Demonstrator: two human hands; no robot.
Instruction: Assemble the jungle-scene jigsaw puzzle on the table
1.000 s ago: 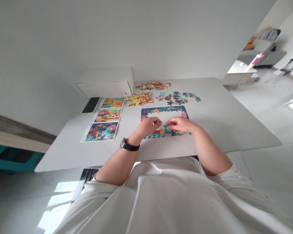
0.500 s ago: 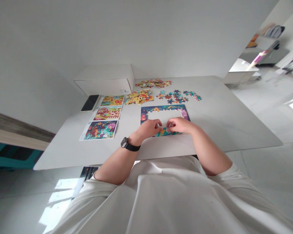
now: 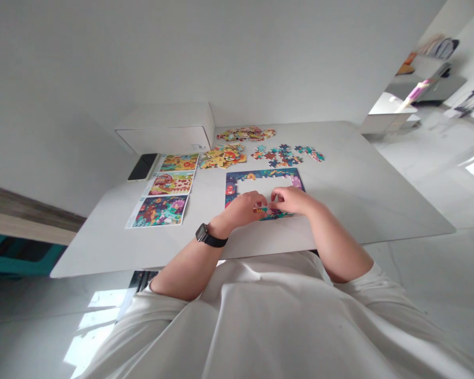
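A rectangular puzzle border (image 3: 231,181) of dark blue and purple pieces lies in front of me, and the pale table shows through its middle. Over its near edge, my left hand (image 3: 246,207) has its fingers curled, with the fingertips on a puzzle piece (image 3: 261,211). My right hand (image 3: 291,200) comes in from the other side, thumb and forefinger bent together at the same spot, almost touching the left fingertips. The hands hide much of the near edge, and the piece shows only in part between the fingers.
Beyond the border lie loose blue and teal pieces (image 3: 283,156), a yellow pile (image 3: 223,157) and a further pile (image 3: 247,133) by the wall. On the left are three picture sheets (image 3: 160,210), a phone (image 3: 142,167) and a white box (image 3: 161,139).
Both hands remain at the near edge of the border. The left fingers have shifted slightly right, closer to the right fingertips, and the view has moved a little.
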